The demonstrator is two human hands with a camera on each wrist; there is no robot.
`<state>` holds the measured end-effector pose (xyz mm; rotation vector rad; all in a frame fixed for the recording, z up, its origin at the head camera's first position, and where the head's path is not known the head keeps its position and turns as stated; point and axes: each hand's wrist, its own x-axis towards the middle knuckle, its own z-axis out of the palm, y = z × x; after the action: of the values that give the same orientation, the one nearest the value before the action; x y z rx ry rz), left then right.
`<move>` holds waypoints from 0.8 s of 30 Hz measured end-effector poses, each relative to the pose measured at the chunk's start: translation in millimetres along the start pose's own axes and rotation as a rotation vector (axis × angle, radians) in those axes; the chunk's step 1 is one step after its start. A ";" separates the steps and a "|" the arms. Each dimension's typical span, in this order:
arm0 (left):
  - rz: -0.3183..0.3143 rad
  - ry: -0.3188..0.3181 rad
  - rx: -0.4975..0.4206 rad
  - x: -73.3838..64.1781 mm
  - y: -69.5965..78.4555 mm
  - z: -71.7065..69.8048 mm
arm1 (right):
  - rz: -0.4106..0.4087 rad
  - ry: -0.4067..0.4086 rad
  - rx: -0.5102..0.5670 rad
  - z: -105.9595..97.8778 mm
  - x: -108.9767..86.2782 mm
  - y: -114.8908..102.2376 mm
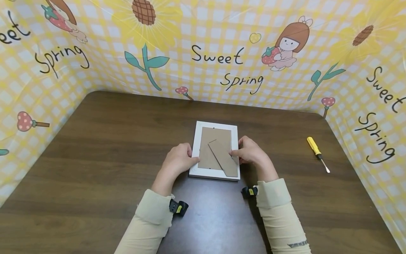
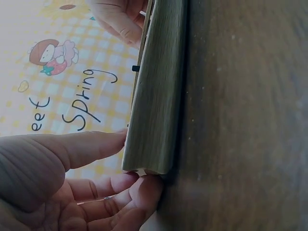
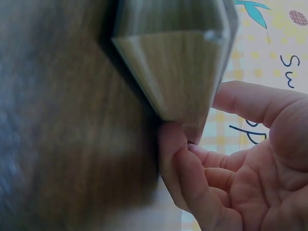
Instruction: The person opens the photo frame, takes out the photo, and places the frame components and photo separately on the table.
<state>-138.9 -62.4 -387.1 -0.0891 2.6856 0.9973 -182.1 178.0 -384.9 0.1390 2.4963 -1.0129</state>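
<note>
White borders edged the back of a picture frame (image 1: 197, 141), which lay face down in the middle of the dark wood-grain table (image 1: 111, 158), between the person's two hands. Set inside those borders was a brown backing board (image 1: 219, 133), and across it an easel leg (image 1: 222, 158) slanted, its wide end reaching over the border nearest the person. The left hand (image 1: 178, 157) grasped the left side of the picture frame, thumb on the white border and fingers curled against the outer edge. The right hand (image 1: 253, 152) grasped the opposite side in a similar pinch, its thumb reaching over the border to the edge of the backing board. Whether the frame rested fully on the tabletop or was slightly raised could not be told. Wood-like grain showed on its sides in both wrist views. Well apart to the right lay a flat-tipped screwdriver (image 1: 318, 154), its yellow handle pointing away from the person. Cream sleeves (image 1: 153, 208) covered the forearms, with a small black camera (image 1: 178, 207) at each wrist. Behind the table hung a yellow-and-white checked cloth (image 1: 209, 31) printed with sunflowers and "Sweet Spring".
</note>
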 end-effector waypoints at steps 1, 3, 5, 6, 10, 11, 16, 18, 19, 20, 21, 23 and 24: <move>0.012 0.006 -0.003 0.2 0.0 -0.3 | 0.002 0.001 -0.003 -0.5 0.0 -0.3; 0.030 0.017 -0.015 1.1 -0.2 -0.8 | 0.007 0.002 -0.004 -1.5 0.0 -0.7; 0.043 0.020 -0.032 1.7 -0.2 -1.5 | 0.014 -0.001 0.002 -2.1 0.4 -0.8; 0.045 0.018 -0.040 2.0 0.0 -2.0 | 0.018 -0.002 0.009 -2.1 0.6 -0.6; 0.043 -0.008 -0.079 3.1 0.4 -4.2 | 0.028 -0.006 0.030 -1.8 1.8 0.7; 0.043 -0.014 -0.092 3.3 0.3 -5.1 | 0.030 -0.006 0.033 -1.7 2.1 1.0; 0.037 -0.041 -0.202 2.5 -2.2 -11.1 | 0.036 -0.009 0.069 -0.9 2.8 1.2; 0.035 -0.046 -0.254 1.9 -3.4 -13.6 | 0.037 -0.012 0.088 -0.5 3.3 1.3; 0.036 -0.048 -0.278 1.9 -3.9 -14.5 | 0.036 -0.013 0.094 -0.3 3.5 1.2; 0.037 -0.050 -0.300 1.7 -4.3 -15.3 | 0.034 -0.015 0.103 -0.1 3.7 1.1; 0.039 -0.048 -0.321 1.9 -4.5 -15.9 | 0.033 -0.016 0.113 0.0 4.0 1.2; 0.046 -0.041 -0.357 2.3 -4.0 -16.9 | 0.032 -0.022 0.134 0.2 4.7 1.5; 0.053 -0.036 -0.371 2.7 -4.0 -16.9 | 0.033 -0.025 0.144 0.0 4.9 1.8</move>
<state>-144.8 -76.3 -378.2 -0.0715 2.4501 1.4870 -186.0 178.9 -388.2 0.2087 2.3897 -1.1735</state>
